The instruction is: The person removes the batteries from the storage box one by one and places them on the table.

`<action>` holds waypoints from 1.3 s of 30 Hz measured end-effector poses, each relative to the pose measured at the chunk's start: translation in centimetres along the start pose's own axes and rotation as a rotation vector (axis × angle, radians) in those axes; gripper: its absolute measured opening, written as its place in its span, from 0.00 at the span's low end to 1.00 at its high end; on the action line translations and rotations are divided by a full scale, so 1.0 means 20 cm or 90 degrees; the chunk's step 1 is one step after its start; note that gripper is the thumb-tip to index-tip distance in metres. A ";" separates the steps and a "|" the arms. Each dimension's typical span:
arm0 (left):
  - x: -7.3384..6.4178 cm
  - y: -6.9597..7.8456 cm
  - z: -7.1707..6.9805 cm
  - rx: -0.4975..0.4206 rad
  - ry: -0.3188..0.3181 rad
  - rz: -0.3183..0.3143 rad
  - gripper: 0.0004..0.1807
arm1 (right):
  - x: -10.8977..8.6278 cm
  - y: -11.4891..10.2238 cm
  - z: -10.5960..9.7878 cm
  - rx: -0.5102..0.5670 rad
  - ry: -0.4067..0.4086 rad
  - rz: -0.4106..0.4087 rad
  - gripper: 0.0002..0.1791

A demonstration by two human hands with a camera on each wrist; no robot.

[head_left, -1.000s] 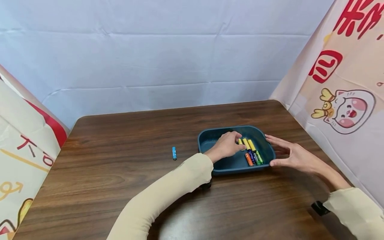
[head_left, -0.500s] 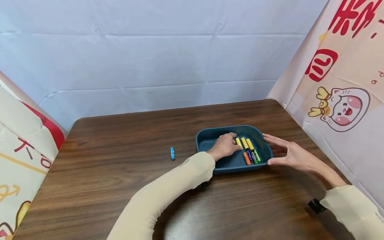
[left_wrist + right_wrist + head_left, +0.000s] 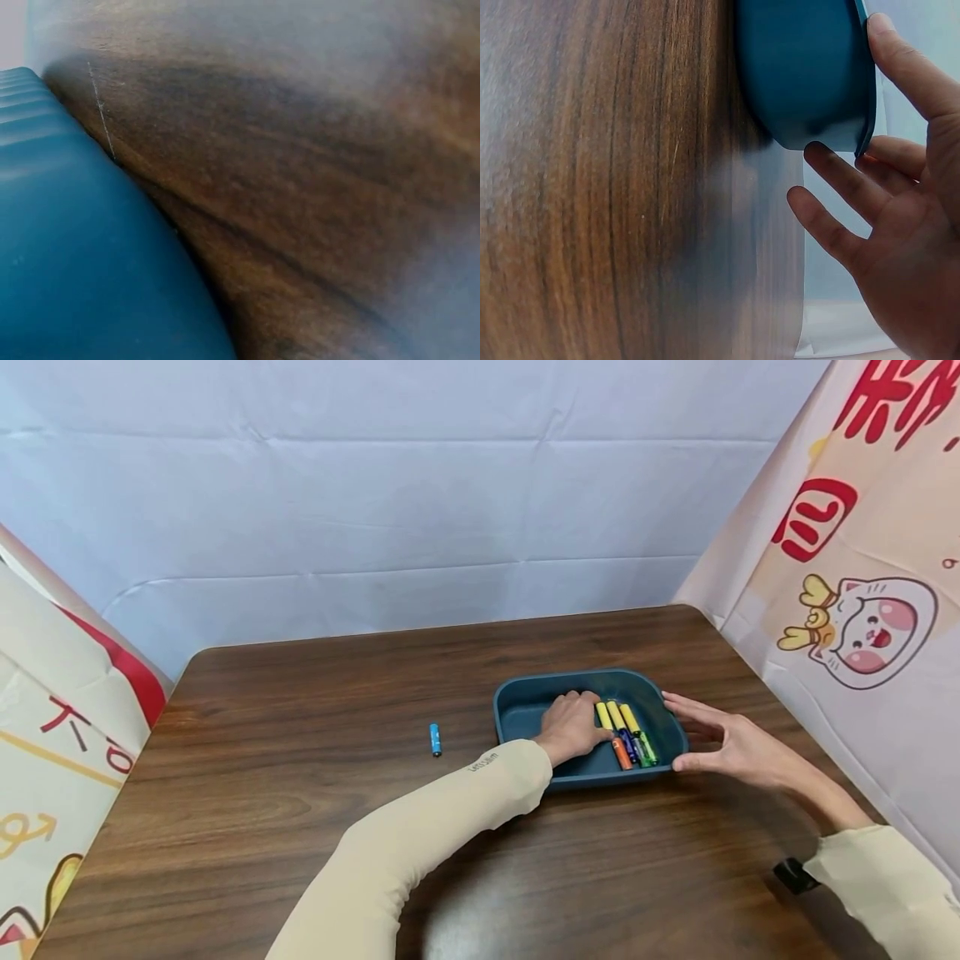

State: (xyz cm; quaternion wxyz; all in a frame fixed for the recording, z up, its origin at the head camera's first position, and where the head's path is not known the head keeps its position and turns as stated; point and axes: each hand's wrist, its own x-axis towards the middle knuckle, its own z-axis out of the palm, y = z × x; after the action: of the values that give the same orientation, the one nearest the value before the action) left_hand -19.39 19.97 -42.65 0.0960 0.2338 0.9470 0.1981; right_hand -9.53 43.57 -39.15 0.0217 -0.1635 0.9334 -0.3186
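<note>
My left hand [image 3: 573,725] is inside the dark blue tray [image 3: 525,685], its finger and thumb at the two ends of the leftmost yellow battery [image 3: 604,717]. That battery lies beside two more yellow ones [image 3: 629,718]. Nearer the front wall is a row with an orange battery [image 3: 622,754], purple ones [image 3: 629,747] and a green one [image 3: 647,748]. At the tray's right end, my right hand [image 3: 738,752] has its thumb and extended fingers spread against the rim and wall. The right wrist view shows the thumb [image 3: 904,64] on the rim. The left wrist view shows only the tray's outer wall [image 3: 90,247] and wood.
A single blue battery [image 3: 435,740] lies on the brown wooden table [image 3: 300,718], left of the tray. A white cloth [image 3: 375,502] hangs behind the table, and printed cloths [image 3: 862,610] hang at both sides.
The left hand has lowered slightly and shifted right within the tray. The leftmost yellow battery now lies closer to the other yellow ones. The right hand stays at the tray's end.
</note>
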 end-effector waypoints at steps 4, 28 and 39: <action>-0.01 0.00 0.00 0.002 0.009 0.001 0.31 | 0.00 0.00 0.00 0.006 0.002 -0.002 0.50; -0.06 -0.02 -0.19 -0.330 -0.021 -0.021 0.26 | -0.02 -0.01 0.01 -0.006 0.004 0.021 0.51; -0.25 -0.16 -0.45 -0.393 -0.027 0.075 0.28 | 0.00 -0.01 0.00 -0.015 0.001 0.024 0.51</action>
State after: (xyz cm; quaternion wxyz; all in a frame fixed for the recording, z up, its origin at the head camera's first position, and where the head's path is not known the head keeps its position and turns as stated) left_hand -18.79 12.03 -35.38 0.1710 0.2523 0.8245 0.4768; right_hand -9.44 43.46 -39.02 0.0251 -0.1460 0.9401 -0.3072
